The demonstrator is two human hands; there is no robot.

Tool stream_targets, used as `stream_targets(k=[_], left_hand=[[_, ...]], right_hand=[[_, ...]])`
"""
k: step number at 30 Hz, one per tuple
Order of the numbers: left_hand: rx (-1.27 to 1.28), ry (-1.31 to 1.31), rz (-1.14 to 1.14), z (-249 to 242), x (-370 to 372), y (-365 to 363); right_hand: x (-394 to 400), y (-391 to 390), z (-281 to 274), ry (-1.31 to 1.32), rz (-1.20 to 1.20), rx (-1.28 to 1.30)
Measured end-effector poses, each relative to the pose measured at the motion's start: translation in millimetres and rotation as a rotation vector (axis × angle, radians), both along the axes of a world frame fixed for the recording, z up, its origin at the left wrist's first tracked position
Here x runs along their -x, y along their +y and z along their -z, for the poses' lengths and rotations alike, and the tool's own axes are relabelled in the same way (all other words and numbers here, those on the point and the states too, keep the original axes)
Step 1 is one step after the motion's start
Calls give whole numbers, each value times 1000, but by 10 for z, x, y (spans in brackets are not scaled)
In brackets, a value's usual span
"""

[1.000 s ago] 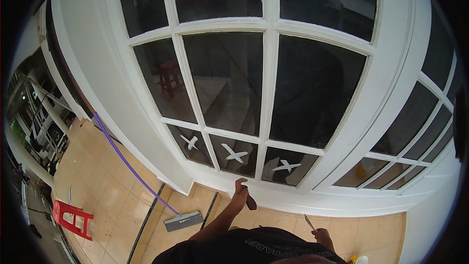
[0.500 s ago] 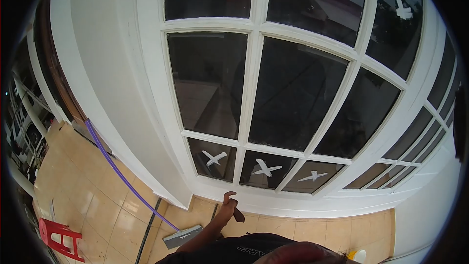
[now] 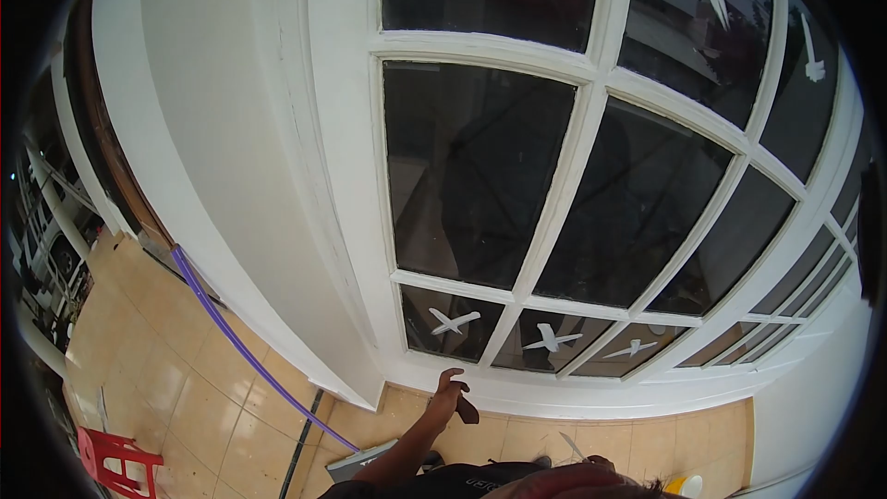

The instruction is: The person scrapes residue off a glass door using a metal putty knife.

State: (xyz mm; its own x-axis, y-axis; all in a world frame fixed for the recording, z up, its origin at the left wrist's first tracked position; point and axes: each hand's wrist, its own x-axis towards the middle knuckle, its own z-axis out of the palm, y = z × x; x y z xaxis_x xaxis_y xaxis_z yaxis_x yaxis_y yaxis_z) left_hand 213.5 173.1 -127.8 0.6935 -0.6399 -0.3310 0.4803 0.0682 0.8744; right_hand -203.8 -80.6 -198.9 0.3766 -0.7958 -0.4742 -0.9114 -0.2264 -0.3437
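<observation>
My left hand (image 3: 450, 395) reaches out low in front of the window's bottom rail, its fingers bent. A dark, blunt-ended piece (image 3: 468, 413) shows at the palm side; I cannot tell what it is. Close to my body at the bottom edge, my right hand (image 3: 602, 465) shows only in part, at the end of a thin pale blade-like tool (image 3: 574, 446). The white-framed window (image 3: 545, 222) has dark panes. White brushed crosses mark several of them, such as the cross (image 3: 552, 338) in the bottom row.
A purple-handled broom (image 3: 236, 337) leans at the left, its grey head (image 3: 363, 460) beside my left forearm. A red plastic stool (image 3: 120, 457) stands on the tiled floor (image 3: 199, 407). A yellow-and-white tub (image 3: 685, 485) is at the lower right. A white pillar (image 3: 217, 129) borders the window.
The view has turned left, so the window sits further right. My left hand stays low and bent near the bottom rail. My right hand and the pale tool have come into view.
</observation>
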Motion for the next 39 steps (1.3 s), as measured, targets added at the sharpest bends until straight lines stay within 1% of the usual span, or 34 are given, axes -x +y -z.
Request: stream_targets(k=[1, 2, 4, 5, 6, 7, 8, 10, 12, 13, 14, 15, 16, 17, 18, 19, 20, 21, 22, 23, 24, 25, 26, 27, 28, 29, 30, 31, 32, 33, 35, 36, 37, 39], left_hand=[[-3, 4, -10, -30, -3, -24], [-23, -72, 20, -18, -18, -29], [-29, -61, 63, -65, -21, -18], [-26, -44, 80, -91, -31, -19], [30, -39, 78, -68, -17, -16], [17, -53, 119, -72, 2, -28], [10, -40, 90, -89, 32, -40], [-43, -12, 25, -153, 96, -112], [-86, -23, 20, -263, 209, -206], [-124, -29, 29, -326, 286, -235], [-91, -74, 79, -401, 363, -241], [-138, -127, 89, -430, 415, -307], [-177, -105, 96, -553, 492, -417], [-194, -121, 111, -594, 570, -523], [-202, -160, 107, -588, 657, -641], [-180, -149, 142, -590, 719, -757], [-209, -169, 173, -766, 838, -907], [-146, -224, 208, -807, 954, -1053], [-162, -363, 292, -785, 1018, -1183], [-163, -497, 346, -721, 1091, -1331], [-215, -497, 419, -972, 1215, -1462], [-242, -575, 464, -1026, 1296, -1592], [-285, -613, 496, -1141, 1391, -1708], [-353, -674, 531, -1297, 1474, -1815], [-411, -721, 587, -1390, 1522, -1923], [-419, -763, 633, -1436, 1563, -2016], [-495, -780, 709, -1545, 1602, -2107], [-486, -824, 722, -1525, 1651, -2175], [-373, -803, 712, -1497, 1686, -2234], [-259, -772, 696, -1477, 1731, -2265], [-49, -671, 598, -1535, 1820, -2306], [-211, -682, 638, -1775, 1830, -2288], [-151, -709, 623, -1766, 1825, -2280], [-142, -709, 582, -1770, 1807, -2238]], right_hand=[[-92, -28, -76, -37, -55, 28], [-220, 89, -333, -7, -29, 11], [-259, 116, -438, 8, 6, -2], [-196, 166, -393, 28, 14, -6], [-88, 170, -272, 11, 74, -27], [24, 151, -169, -4, 126, -45], [120, 167, -196, -31, 80, -48], [416, 53, 109, -53, 91, -73], [641, -96, 349, -43, 76, -80], [671, -155, 351, -33, 52, -94], [683, -182, 304, -55, 112, -75], [735, -211, 259, -73, 175, -58], [774, -274, 303, -106, 205, -59], [746, -341, 315, -124, 285, -72], [710, -403, 209, -190, 285, -110], [726, -524, 255, -224, 241, -164], [742, -666, 425, -294, 184, -198], [609, -715, 94, -305, 164, -245], [532, -775, -53, -285, 84, -188], [440, -828, -279, -335, 8, -166], [323, -848, -575, -386, -3, -164], [221, -851, -898, -450, -31, -116], [159, -870, -1057, -524, -36, -75], [107, -908, -1270, -539, -67, -52], [84, -940, -1369, -620, -76, -16], [68, -967, -1450, -721, -123, 101], [59, -996, -1546, -800, -183, 225], [46, -996, -1723, -794, -179, 240], [61, -1012, -1807, -830, -188, 263], [68, -1000, -1958, -806, -166, 272], [125, -1007, -2124, -884, -170, 313], [165, -1025, -2115, -920, -163, 334], [194, -1033, -2109, -961, -161, 357], [219, -991, -2123, -987, -161, 367]])
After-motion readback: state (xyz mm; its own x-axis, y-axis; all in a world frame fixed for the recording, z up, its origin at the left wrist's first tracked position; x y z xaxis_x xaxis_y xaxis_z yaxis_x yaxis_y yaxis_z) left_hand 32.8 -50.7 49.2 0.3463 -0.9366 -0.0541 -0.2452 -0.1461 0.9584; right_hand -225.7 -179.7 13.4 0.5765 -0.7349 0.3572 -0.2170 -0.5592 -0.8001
